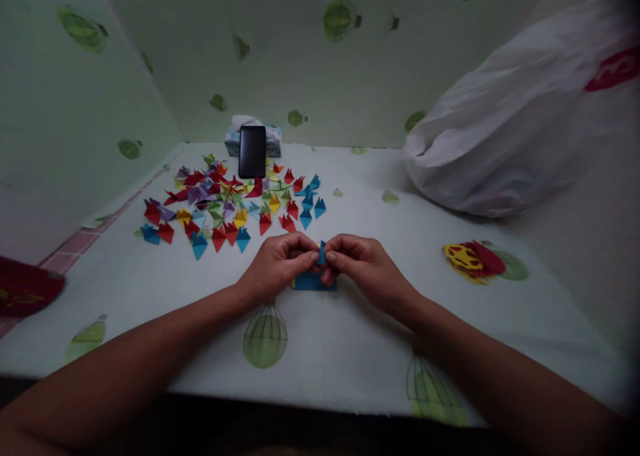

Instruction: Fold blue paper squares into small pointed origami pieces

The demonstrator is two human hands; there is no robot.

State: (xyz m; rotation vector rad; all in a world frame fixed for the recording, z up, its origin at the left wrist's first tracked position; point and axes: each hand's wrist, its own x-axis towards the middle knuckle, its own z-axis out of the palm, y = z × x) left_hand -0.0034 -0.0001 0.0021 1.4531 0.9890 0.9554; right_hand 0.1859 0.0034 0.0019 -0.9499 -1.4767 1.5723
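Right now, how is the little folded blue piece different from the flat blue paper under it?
The folded blue piece is held up between the fingers of the left hand and right hand, while the flat blue paper lies on the table. The folded blue piece looks small and narrow; the flat blue paper looks wider, though the hands partly hide it. Both are blue.

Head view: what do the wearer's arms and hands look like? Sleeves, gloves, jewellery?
Left hand and right hand: both bare, no gloves; no rings, watch or bracelet visible. Left forearm and right forearm: no sleeves in frame, no markings seen. Picture is dim, so fine detail can't be told.
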